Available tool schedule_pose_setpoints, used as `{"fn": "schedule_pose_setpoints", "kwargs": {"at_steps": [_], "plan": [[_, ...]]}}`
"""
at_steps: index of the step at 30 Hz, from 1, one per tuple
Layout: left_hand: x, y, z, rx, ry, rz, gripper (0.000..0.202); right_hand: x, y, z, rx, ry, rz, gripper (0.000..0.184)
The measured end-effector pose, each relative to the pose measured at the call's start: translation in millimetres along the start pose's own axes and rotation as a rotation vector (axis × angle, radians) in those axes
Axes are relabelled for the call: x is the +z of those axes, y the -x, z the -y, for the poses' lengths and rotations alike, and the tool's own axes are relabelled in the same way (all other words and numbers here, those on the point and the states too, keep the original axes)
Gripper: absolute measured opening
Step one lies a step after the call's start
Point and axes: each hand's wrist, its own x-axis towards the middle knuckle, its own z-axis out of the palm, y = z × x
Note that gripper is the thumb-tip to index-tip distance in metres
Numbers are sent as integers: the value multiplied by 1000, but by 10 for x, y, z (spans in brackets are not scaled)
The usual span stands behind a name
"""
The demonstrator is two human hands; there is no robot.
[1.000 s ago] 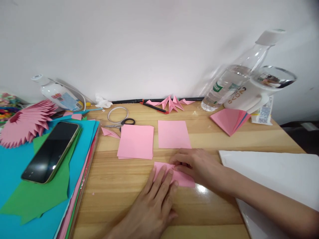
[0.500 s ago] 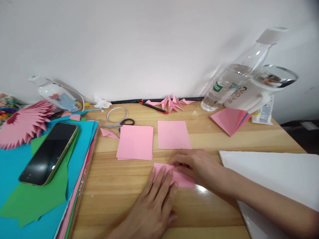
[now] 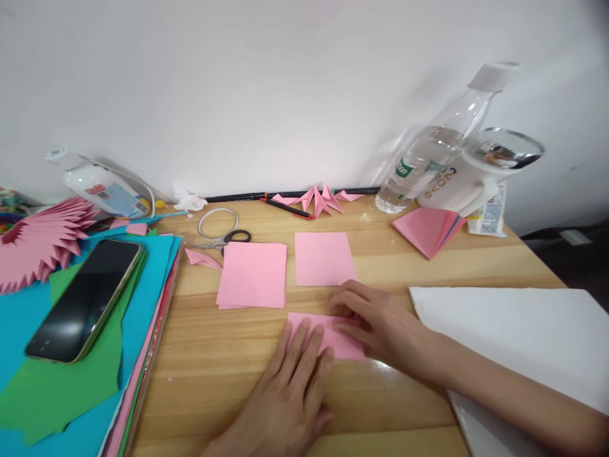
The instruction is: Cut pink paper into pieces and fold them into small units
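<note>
A folded pink paper (image 3: pixel 349 346) lies on the wooden table as a narrow rectangle. My left hand (image 3: pixel 290 387) rests flat on its left part, fingers stretched out and slightly spread. At the upper right edge of the same paper is my right hand (image 3: pixel 380 324), its fingers bent and its thumb close to them on the paper; part of the sheet is hidden below. Just beyond sits a single pink square sheet (image 3: pixel 323 259). To its left is a stack of pink squares (image 3: pixel 252 275), beside a small folded pink piece (image 3: pixel 202 259).
Scissors (image 3: pixel 223 241) and a tape ring (image 3: pixel 217 222) lie behind the stack. A phone (image 3: pixel 85 301) rests on coloured paper at left. Along the wall are pink folded pieces (image 3: pixel 321 202) and a pen (image 3: pixel 288 208). A water bottle (image 3: pixel 428 158), mug (image 3: pixel 457 184) and white board (image 3: pixel 514 343) are at right.
The whole view has shifted slightly, so things appear a little further left. My right thumb and index finger look a bit further apart. My left hand stays flat on the folded paper.
</note>
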Motion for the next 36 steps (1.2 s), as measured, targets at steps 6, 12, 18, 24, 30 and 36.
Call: {"fn": "schedule_pose_setpoints", "kwargs": {"at_steps": [6, 12, 18, 24, 30, 36], "plan": [[16, 15, 4, 0, 20, -7, 57, 71, 443, -46, -147, 55, -173, 26], [-31, -20, 24, 17, -13, -27, 54, 188, 722, 13, -149, 188, -100, 40], [-21, -18, 26, 23, -38, -37, 54, 201, 719, -2, -137, 261, -86, 42], [-8, -21, 33, 18, -23, -18, 54, 163, 673, 17, -109, 227, -104, 39], [-10, -26, 28, 22, -34, -25, 54, 133, 651, 26, -104, 260, -82, 40], [17, 8, 3, 8, -59, 8, 60, 196, 627, 84, -107, 357, -61, 47]]}}
